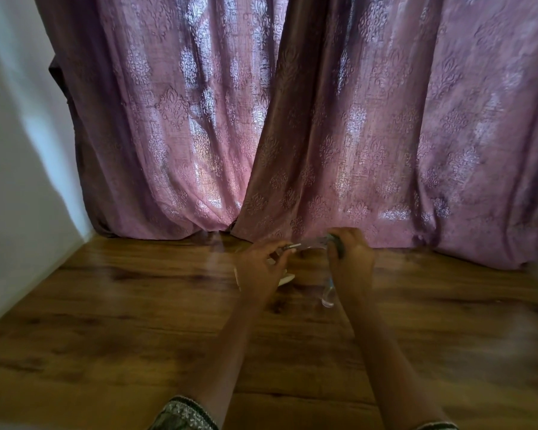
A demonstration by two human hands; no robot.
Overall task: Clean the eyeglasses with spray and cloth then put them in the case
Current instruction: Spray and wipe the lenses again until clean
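The view is blurred. I hold the eyeglasses (312, 243), which have a clear frame, above the wooden table (137, 305) near the curtain. My left hand (260, 270) pinches one end of the frame by the hinge. My right hand (351, 259) is curled round the other end, with a dark cloth (339, 247) between its fingers and the lens. A clear, blurred part (328, 297) hangs below my right hand; I cannot tell whether it is a temple tip or a bottle.
A pale flat object (287, 279) lies on the table under my left hand, mostly hidden. A purple patterned curtain (323, 119) hangs along the table's far edge. A white wall (19, 150) borders the left side.
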